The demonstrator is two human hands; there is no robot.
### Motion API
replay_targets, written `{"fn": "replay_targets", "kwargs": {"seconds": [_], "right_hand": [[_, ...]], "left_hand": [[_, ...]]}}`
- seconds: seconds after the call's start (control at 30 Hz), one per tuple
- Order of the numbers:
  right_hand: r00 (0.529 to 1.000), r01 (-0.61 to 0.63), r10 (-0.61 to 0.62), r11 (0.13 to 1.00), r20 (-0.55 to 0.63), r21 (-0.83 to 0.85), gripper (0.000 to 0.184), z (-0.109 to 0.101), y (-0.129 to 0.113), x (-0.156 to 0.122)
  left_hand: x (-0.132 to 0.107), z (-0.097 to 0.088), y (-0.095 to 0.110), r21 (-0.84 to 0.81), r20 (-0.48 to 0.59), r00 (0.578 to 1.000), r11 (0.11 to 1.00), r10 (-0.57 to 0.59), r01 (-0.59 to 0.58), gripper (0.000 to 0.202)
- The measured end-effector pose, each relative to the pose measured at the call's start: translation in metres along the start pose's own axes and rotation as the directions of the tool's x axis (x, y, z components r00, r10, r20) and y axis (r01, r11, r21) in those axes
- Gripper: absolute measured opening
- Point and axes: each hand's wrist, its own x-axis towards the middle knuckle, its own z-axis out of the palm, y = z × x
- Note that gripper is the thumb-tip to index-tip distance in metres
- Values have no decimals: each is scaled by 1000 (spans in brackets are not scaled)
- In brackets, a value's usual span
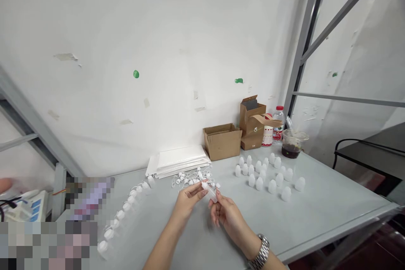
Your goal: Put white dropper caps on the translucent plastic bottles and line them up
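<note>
Bottle: a small clear plastic bottle [210,192] lies across the gap between the two hands, right at the fingertips, lifted clear of the table [332,215].
Long axis: slanted, running from the upper end at the left hand's fingertips down to the lower end at the right hand.
Left hand: the left hand [188,202] pinches the upper end, its fingers [199,187] closed on the bottle.
Right hand: the right hand [228,215] curls around the lower end, closed on the bottle, though the exact grip is partly hidden. A metal watch [261,253] sits on its wrist.
Nearer hand: both touch the bottle, and neither is clearly nearer its middle.
Just beyond the fingers: a heap of small white caps [193,179], near but not touching.
Left of the fingers: a curved row of bottles [120,215] lying on the table.
Right of the fingers: a cluster of white cones [262,173], standing apart.
Well beyond the fingers: white packets [180,161], a cardboard box [222,141], a paper bag [253,122], a water bottle [279,123] and a cup of dark liquid [292,143].
</note>
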Motion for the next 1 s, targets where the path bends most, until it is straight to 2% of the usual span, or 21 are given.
{"fn": "replay_targets", "kwargs": {"seconds": [0.23, 0.33, 0.43, 0.57, 0.67, 0.83, 0.93, 1.0], "right_hand": [[999, 35, -38, 995, -35, -93, 54, -3, 5, 3], [985, 98, -127, 969, -118, -225, 56, -4, 8, 4], [948, 176, -257, 914, -186, -366, 52, -4, 8, 3], [913, 223, -343, 872, -218, -436, 47, -4, 8, 0], [932, 212, -301, 905, -202, -370, 51, -5, 7, 2], [983, 124, -137, 986, -123, -107, 53, -3, 3, 3], [995, 73, -76, 996, -69, -53, 51, 1, 1, 0], [998, 54, -57, 997, -37, -61, 51, 3, 2, -1]], "left_hand": [[5, -11, -4, 168, -120, 993, 985, -15, 35, 36], [4, -13, 0, 239, -137, 990, 970, -13, 46, 45], [-1, -12, 7, 279, -129, 991, 958, -36, 72, 58], [-6, -11, 14, 254, -101, 993, 963, -63, 87, 62], [-8, -12, 15, 214, -90, 994, 973, -66, 84, 58], [-5, -13, 10, 121, -161, 987, 992, -9, 29, 40], [-4, -9, 6, 33, -106, 994, 999, -25, 28, 37], [-4, -5, 4, -2, -73, 997, 1000, 5, -5, 33]]}}
